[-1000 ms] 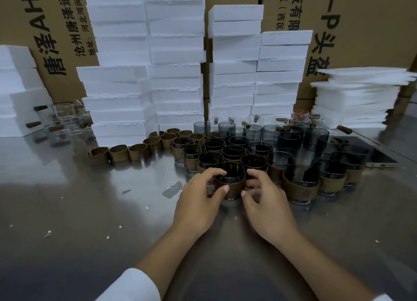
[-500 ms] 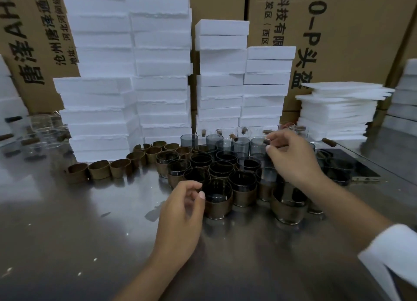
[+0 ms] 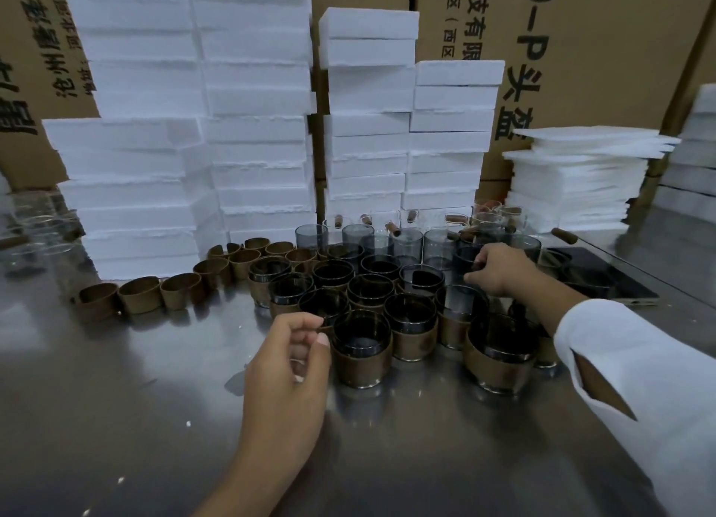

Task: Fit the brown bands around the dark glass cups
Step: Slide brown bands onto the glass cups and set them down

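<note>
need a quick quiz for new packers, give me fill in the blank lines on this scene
The loose brown bands lie in a row to the ____ of the cups.
The left hand holds ____.
The nearest cup already wears a ____ band.
The right hand, in a ____ sleeve, reaches toward the farther cups.
Missing: left; nothing; brown; white

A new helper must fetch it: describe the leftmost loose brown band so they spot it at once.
On the steel table, find the stacks of white foam blocks at back left. Along their foot a row of empty brown bands curves left from the dark glass cups. Take the last band at the left end: no cup inside, no neighbour to its left.
</note>
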`<action>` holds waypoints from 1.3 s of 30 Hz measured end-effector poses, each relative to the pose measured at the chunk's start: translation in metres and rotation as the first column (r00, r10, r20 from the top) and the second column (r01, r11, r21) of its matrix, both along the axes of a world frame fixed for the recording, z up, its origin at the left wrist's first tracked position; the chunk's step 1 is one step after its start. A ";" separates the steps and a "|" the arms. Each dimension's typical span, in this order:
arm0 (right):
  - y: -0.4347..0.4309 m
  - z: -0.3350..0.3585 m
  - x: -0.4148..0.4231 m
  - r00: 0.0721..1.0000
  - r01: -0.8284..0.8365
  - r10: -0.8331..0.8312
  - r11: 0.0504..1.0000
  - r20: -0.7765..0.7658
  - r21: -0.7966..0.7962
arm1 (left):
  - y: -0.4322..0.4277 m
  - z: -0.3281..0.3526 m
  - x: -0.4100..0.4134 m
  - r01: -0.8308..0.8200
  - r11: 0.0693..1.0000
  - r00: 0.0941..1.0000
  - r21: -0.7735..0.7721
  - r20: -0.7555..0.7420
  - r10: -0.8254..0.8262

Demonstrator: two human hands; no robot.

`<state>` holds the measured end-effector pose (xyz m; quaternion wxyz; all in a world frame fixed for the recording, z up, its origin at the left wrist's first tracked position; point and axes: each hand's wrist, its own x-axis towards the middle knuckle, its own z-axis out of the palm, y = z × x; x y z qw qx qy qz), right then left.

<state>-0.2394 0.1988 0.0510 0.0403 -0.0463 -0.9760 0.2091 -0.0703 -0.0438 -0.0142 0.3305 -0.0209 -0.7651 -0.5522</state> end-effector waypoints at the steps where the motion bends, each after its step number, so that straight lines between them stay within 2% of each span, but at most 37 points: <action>1: -0.001 -0.001 0.000 1.000 0.003 -0.003 1.000 0.005 0.020 | 0.000 0.000 0.000 0.000 1.000 1.000 0.000 0.000 0.000; 5: -0.001 -0.002 0.006 0.999 0.018 -0.018 1.000 -0.044 0.004 | 0.000 -0.001 -0.002 0.010 1.000 1.000 0.010 0.002 -0.010; 8: -0.007 0.005 0.014 0.975 0.007 -0.032 0.993 -0.221 -0.117 | 0.000 -0.001 -0.001 0.010 1.000 1.000 0.021 -0.003 -0.010; 11: -0.020 0.022 0.039 0.904 -0.121 -0.018 0.948 -0.427 -0.295 | 0.001 0.001 0.000 0.011 1.000 1.000 0.011 0.000 -0.011; 15: -0.040 0.035 0.094 0.845 -0.299 0.033 0.856 -0.533 -0.421 | 0.002 0.005 0.007 0.012 1.000 1.000 -0.028 -0.006 -0.012; 17: -0.051 0.031 0.123 0.837 -0.374 0.065 0.793 -0.543 -0.481 | 0.003 0.007 0.013 0.012 0.998 1.000 -0.057 -0.021 -0.013; 21: -0.077 0.008 0.172 0.861 -0.480 0.097 0.480 -0.499 -0.734 | 0.014 0.011 0.031 0.056 0.996 0.997 -0.074 -0.053 -0.060; 24: -0.092 -0.012 0.191 0.869 -0.490 0.134 0.378 -0.477 -0.786 | 0.019 0.018 0.044 0.109 0.994 0.991 -0.013 -0.082 -0.109; 28: -0.104 -0.032 0.197 0.838 -0.544 0.198 0.353 -0.508 -0.761 | 0.023 0.020 0.052 0.205 0.978 0.977 0.027 -0.062 -0.203; 33: -0.102 -0.036 0.198 0.814 -0.580 0.312 0.378 -0.490 -0.722 | 0.022 0.020 0.052 0.246 0.967 0.969 0.066 -0.030 -0.244; 36: -0.094 -0.036 0.194 0.813 -0.573 0.367 0.366 -0.453 -0.733 | 0.019 0.021 0.051 0.271 0.962 0.963 0.030 -0.012 -0.271; 39: -0.093 -0.040 0.192 0.821 -0.561 0.347 0.346 -0.454 -0.752 | 0.017 0.021 0.049 0.284 0.959 0.959 0.001 -0.012 -0.284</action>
